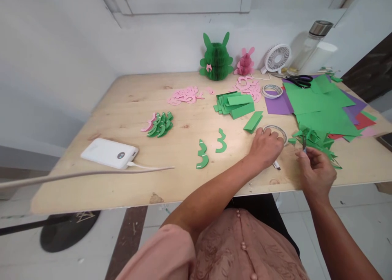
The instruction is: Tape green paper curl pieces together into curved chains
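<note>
My left hand [267, 148] is closed over the near left edge of a roll of tape [283, 133], with its fingertips partly hidden. Just below that hand lies a small white strip-like object [277, 164] with a dark end. My right hand [318, 170] grips a slim dark tool [304, 142], pointing away from me; its exact kind is hard to make out. Beside it are piled green paper scraps [318, 143]. Left of my hands lie two wavy green paper cutouts, one [221, 142] farther right and another [202, 155] nearer me. A folded green paper piece [253, 122] rests just beyond my left hand.
Stacked folded green papers [235, 104], pink cutouts [185, 95] and a green cutout pile [162, 124] lie across the table. Black scissors [298, 81] sit on green sheets [321, 108]. Along the wall stand paper figures [217, 61] and a fan [277, 57]. A white power bank [108, 153] is at left.
</note>
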### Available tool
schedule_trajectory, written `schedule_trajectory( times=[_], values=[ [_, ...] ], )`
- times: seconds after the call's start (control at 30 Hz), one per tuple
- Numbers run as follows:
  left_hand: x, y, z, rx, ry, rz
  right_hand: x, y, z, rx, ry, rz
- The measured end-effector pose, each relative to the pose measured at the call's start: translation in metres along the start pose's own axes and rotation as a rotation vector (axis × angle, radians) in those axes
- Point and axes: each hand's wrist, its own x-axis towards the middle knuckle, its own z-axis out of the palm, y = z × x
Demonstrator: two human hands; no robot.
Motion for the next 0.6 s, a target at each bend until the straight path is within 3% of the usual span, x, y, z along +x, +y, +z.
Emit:
schedule_trajectory(
  times=[0.23, 0.6],
  values=[
    [-0.004, -0.002, -0.003, -0.083, -0.012, -0.091, 0.001, -0.008, 0.001, 0.028, 0.086, 0.039],
    [-0.015, -0.019, -0.008, -0.666, 0.095, -0.231, 0.004, -0.007, 0.000, 0.155, -0.021, 0.114]
  ],
)
